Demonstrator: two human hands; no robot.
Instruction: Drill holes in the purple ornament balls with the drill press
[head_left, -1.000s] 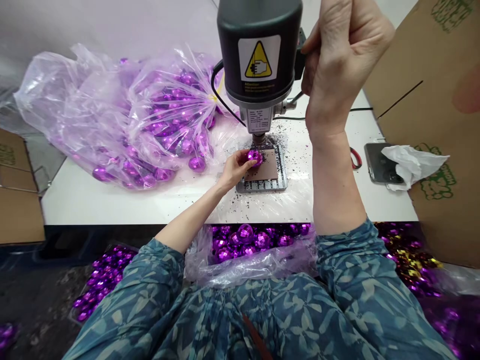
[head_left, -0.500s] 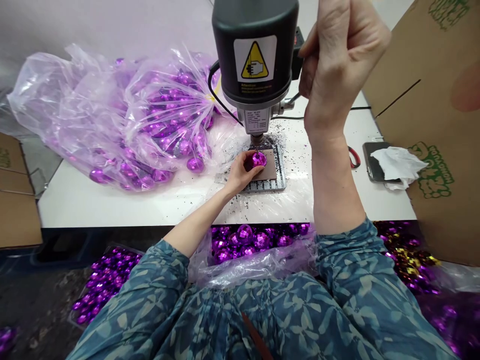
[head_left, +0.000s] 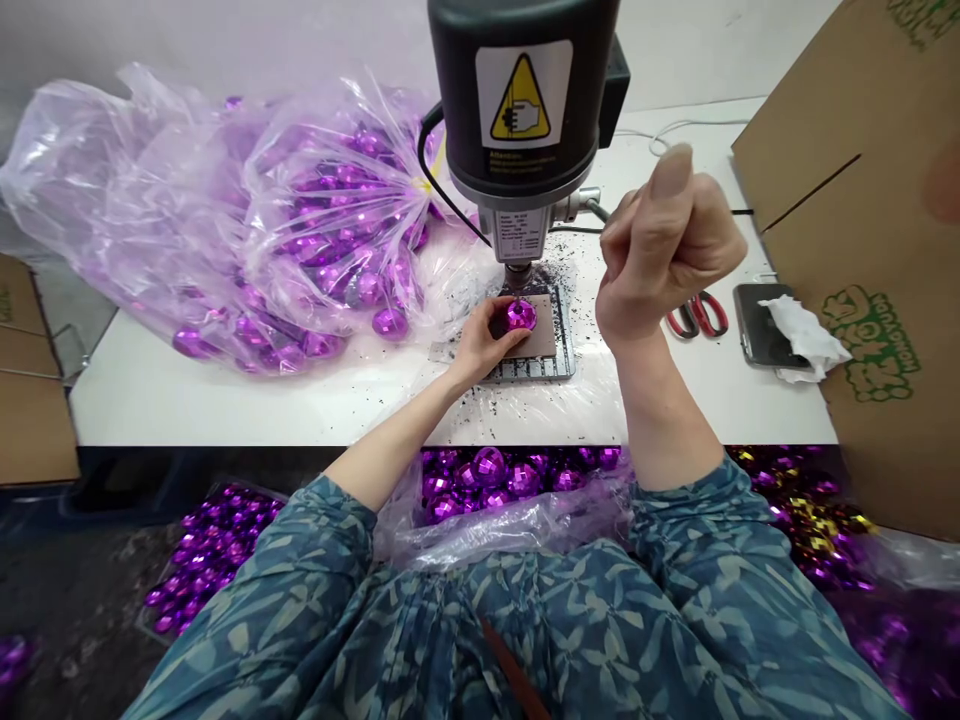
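Observation:
My left hand (head_left: 484, 338) pinches a shiny purple faceted ball (head_left: 521, 315) between thumb and fingers. The ball rests on a brown board (head_left: 538, 343) on the slotted metal base (head_left: 564, 366) of a drill press (head_left: 525, 110). Just above the ball is the chuck (head_left: 518, 274); whether the bit touches the ball is hard to see. My right hand (head_left: 671, 245) is closed in a fist around the end of the press's feed lever (head_left: 598, 210), whose grip is hidden inside the fingers.
A clear bag (head_left: 225, 220) of purple balls lies at left. More purple balls (head_left: 491, 470) fill a plastic-lined container below the table edge. Red-handled scissors (head_left: 697, 315), a dark phone (head_left: 757, 325) with a tissue (head_left: 810, 335), and a cardboard box (head_left: 885, 200) are at right. Dark shavings litter the table.
My right hand has come down and closer, turning the feed lever lower. The scissors beside it now show. My left hand keeps the ball in the same place.

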